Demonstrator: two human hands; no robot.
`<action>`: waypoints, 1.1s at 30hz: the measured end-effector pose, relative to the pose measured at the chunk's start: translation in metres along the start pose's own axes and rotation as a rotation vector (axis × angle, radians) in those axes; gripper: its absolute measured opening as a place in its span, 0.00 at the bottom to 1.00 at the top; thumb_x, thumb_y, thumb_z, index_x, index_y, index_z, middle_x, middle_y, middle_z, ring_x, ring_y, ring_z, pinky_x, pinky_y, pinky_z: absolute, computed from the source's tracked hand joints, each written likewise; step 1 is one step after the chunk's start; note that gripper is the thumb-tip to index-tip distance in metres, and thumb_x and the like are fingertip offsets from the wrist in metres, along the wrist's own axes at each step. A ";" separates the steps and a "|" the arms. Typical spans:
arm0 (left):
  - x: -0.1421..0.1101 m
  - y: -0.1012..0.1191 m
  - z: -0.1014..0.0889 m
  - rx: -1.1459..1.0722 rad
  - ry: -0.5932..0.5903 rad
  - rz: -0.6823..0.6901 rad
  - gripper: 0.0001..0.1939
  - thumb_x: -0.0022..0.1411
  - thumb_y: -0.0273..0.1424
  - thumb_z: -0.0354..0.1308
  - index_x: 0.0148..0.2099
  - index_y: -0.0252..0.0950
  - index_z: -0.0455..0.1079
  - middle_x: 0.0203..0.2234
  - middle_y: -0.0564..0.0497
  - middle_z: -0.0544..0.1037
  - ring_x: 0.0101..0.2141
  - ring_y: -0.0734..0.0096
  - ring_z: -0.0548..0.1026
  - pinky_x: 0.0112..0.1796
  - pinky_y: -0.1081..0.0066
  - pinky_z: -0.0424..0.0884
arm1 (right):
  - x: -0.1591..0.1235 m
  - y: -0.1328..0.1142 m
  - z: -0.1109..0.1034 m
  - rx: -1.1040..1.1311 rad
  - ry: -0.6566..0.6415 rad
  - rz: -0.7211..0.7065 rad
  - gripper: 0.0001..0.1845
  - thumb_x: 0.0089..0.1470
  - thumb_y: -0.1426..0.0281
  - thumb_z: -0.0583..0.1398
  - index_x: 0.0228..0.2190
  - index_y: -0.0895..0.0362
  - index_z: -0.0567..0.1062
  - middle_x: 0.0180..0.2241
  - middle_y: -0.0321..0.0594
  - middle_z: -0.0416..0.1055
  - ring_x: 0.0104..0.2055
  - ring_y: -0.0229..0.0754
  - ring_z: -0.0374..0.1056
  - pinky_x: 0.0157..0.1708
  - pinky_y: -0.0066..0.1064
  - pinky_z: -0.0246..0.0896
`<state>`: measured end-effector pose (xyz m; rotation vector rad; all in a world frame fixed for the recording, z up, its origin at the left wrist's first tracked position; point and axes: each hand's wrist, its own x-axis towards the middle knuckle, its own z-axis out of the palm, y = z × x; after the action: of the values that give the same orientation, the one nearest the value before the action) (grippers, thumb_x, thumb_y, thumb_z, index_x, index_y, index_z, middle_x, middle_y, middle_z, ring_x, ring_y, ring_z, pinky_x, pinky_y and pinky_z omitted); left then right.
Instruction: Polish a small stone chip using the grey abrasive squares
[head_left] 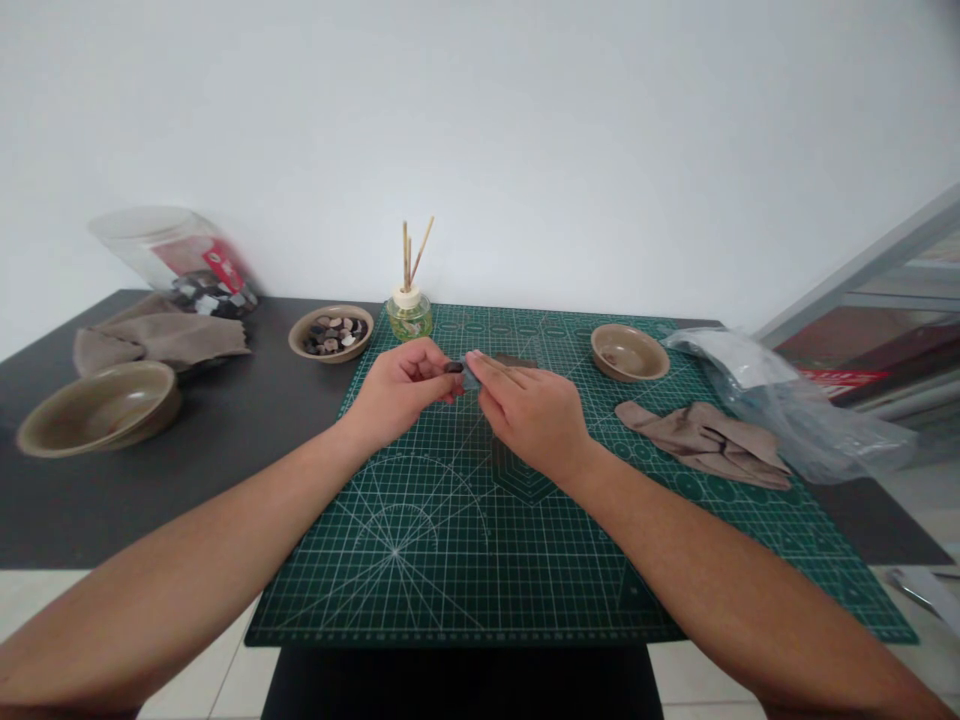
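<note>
Above the middle of the green cutting mat (442,590), my two hands meet almost fingertip to fingertip. My left hand (394,390) pinches a small dark brown piece (454,368) between thumb and fingers; its full shape is too small to make out. A small flat grey piece (471,379) is gripped in my right hand (536,412), its edge against or very close to the dark piece. The fingers hide most of the grey piece, and its kind is unclear. Beyond my left hand stands a bowl of small dark and tan flat pieces (296,345).
A reed diffuser (409,314) stands behind my hands. Another bowl (630,368), a brown cloth (709,445) and a clear plastic bag (810,420) lie to the right. Leftward are a large bowl (154,395), a second cloth (161,338) and a tipped clear jar (150,235).
</note>
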<state>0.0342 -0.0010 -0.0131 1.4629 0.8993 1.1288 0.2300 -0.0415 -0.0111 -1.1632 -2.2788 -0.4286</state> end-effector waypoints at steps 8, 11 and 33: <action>-0.002 0.004 0.001 0.001 0.010 0.010 0.10 0.50 0.29 0.70 0.30 0.37 0.70 0.19 0.56 0.79 0.22 0.73 0.78 0.27 0.73 0.74 | 0.001 -0.004 0.000 0.029 -0.045 0.000 0.22 0.69 0.74 0.56 0.60 0.59 0.77 0.57 0.42 0.79 0.46 0.43 0.83 0.42 0.32 0.76; -0.003 0.004 0.001 -0.001 0.017 0.010 0.11 0.50 0.30 0.71 0.30 0.37 0.70 0.19 0.56 0.79 0.22 0.73 0.78 0.27 0.73 0.75 | 0.001 -0.002 -0.001 0.039 -0.062 0.021 0.22 0.69 0.73 0.57 0.61 0.58 0.76 0.57 0.44 0.79 0.47 0.43 0.82 0.43 0.31 0.76; -0.006 0.002 -0.002 0.118 -0.044 0.067 0.05 0.52 0.27 0.66 0.30 0.38 0.71 0.18 0.56 0.78 0.22 0.72 0.76 0.26 0.72 0.72 | 0.004 -0.001 0.000 0.153 -0.084 -0.028 0.25 0.69 0.75 0.53 0.63 0.60 0.74 0.62 0.44 0.75 0.47 0.45 0.78 0.53 0.40 0.75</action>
<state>0.0310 -0.0063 -0.0117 1.6190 0.9044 1.1034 0.2269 -0.0396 -0.0094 -1.0922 -2.3568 -0.2154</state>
